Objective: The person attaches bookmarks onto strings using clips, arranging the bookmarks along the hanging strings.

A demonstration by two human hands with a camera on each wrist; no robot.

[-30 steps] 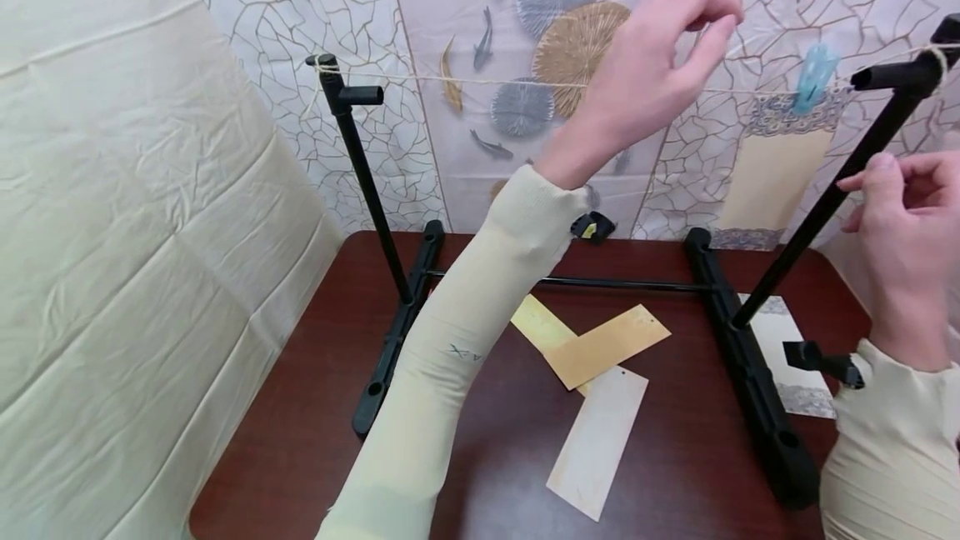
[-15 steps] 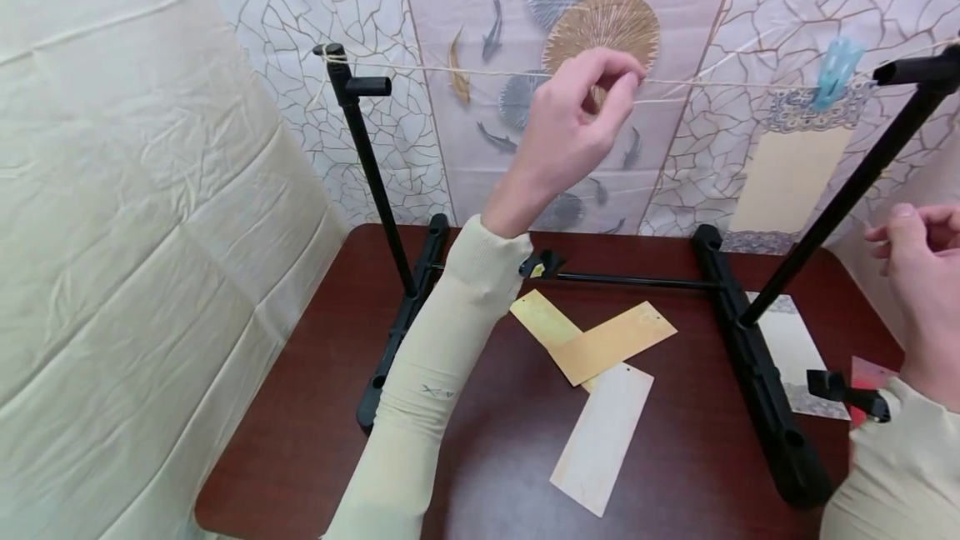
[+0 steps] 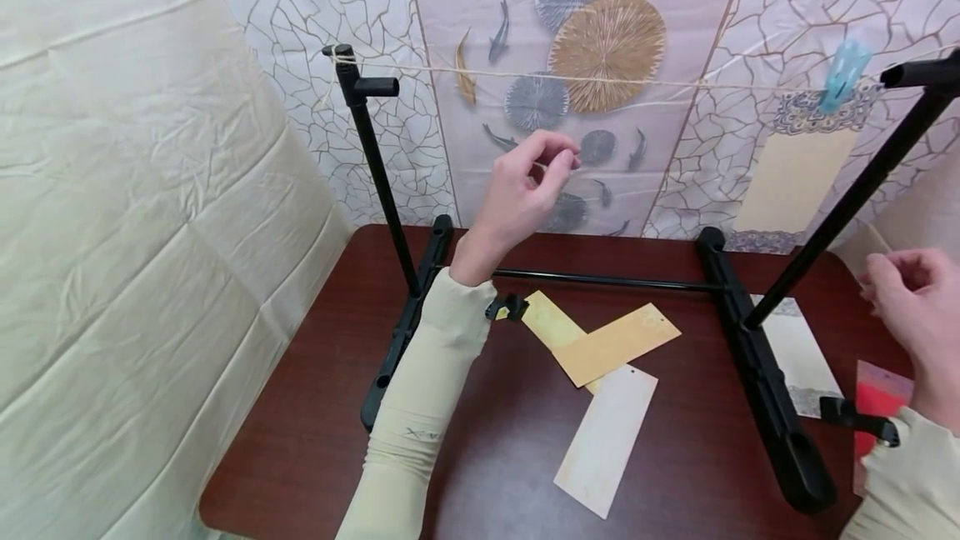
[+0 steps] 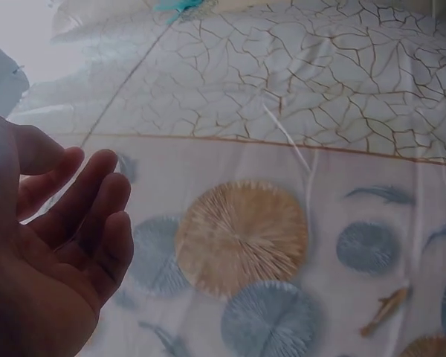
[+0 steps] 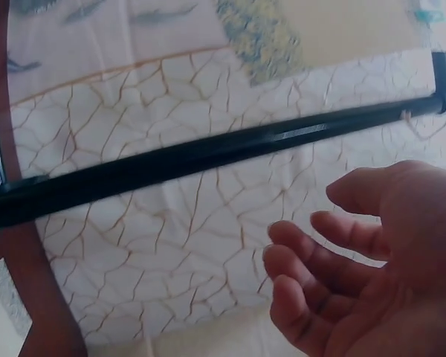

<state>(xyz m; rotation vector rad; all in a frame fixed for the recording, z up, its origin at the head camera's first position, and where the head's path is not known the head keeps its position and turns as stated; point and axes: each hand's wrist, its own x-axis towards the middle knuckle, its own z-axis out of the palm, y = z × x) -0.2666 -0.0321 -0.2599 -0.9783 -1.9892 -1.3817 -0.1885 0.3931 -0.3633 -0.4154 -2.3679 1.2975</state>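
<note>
My left hand [image 3: 521,190] is in the air below the string [image 3: 517,73], fingers loosely curled with nothing between them. To the right, outside the stand's right post [image 3: 840,207], hovers my right hand [image 3: 915,307], its fingers also loosely bent around nothing. A light-blue clothespin [image 3: 845,76] clips a cream card with patterned ends [image 3: 798,177] to the string's right part. On the table below lie a yellow card [image 3: 552,322], an orange card [image 3: 617,344] and a white card [image 3: 606,444], overlapping one another.
The black stand's base bars [image 3: 772,390] rest on the dark red table [image 3: 300,432], joined by a thin rod [image 3: 600,278]. Beyond the right bar lie another patterned card [image 3: 797,352] and a red card [image 3: 877,397]. A pale cloth [image 3: 165,257] hangs at the left.
My left hand has come down and left from above the string to below it. The right hand has lowered, uncovering part of the red card. The hanging card stays clipped.
</note>
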